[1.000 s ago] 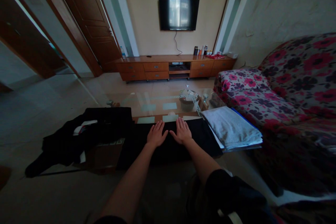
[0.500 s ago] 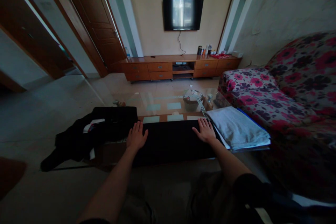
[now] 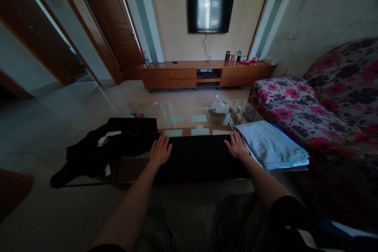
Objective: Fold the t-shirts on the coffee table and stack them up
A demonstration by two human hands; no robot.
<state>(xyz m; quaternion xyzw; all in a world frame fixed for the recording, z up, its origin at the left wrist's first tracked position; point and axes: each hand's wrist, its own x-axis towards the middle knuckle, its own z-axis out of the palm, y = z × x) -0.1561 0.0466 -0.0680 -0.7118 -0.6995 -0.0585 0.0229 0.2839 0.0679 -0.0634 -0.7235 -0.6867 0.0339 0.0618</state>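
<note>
A folded black garment (image 3: pixel 199 159) lies flat along the near edge of the glass table (image 3: pixel 177 106). On its left end rests my left hand (image 3: pixel 160 150), palm down with the fingers stretched out. My right hand (image 3: pixel 238 146) lies flat on the right end in the same way. Left of the garment is a crumpled heap of black clothing (image 3: pixel 126 138) with a white patch showing, one part hanging past the table's edge. A stack of folded cloth, light grey on top (image 3: pixel 268 143), sits just right of my right hand.
Beyond the table stands a long wooden cabinet (image 3: pixel 183 74) with bottles and cans (image 3: pixel 233 56), below a wall-mounted television (image 3: pixel 210 13). A bin (image 3: pixel 217 116) with crumpled paper shows near the table's far right. A floral sofa (image 3: pixel 310 106) borders the right side.
The whole view has shifted slightly, so everything appears a little further right. Both hands stay flat on the black garment, with no clear change in their hold.
</note>
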